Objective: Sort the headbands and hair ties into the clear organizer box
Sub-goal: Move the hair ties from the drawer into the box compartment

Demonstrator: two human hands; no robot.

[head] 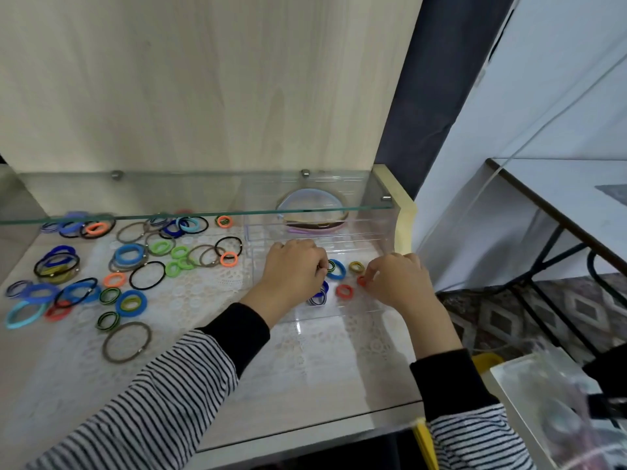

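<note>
A clear organizer box (339,315) stands on the table under a glass shelf. Headbands (312,220) lie in its back part. Both hands reach into its front part. My left hand (291,271) pinches a green-and-black striped hair tie (330,266) beside a blue tie (339,270). My right hand (395,278) pinches a small red hair tie (361,280). An orange tie (344,291), a yellow-olive tie (356,266) and a blue-and-white striped tie (319,297) lie on the box floor. Several loose hair ties (129,266) of many colours are spread on the table to the left.
A glass shelf (169,213) hangs low over the back of the table and the box. A wooden panel (203,79) rises behind. The table's right edge is close to the box. A second table (559,191) and a clear container (543,401) stand at the right.
</note>
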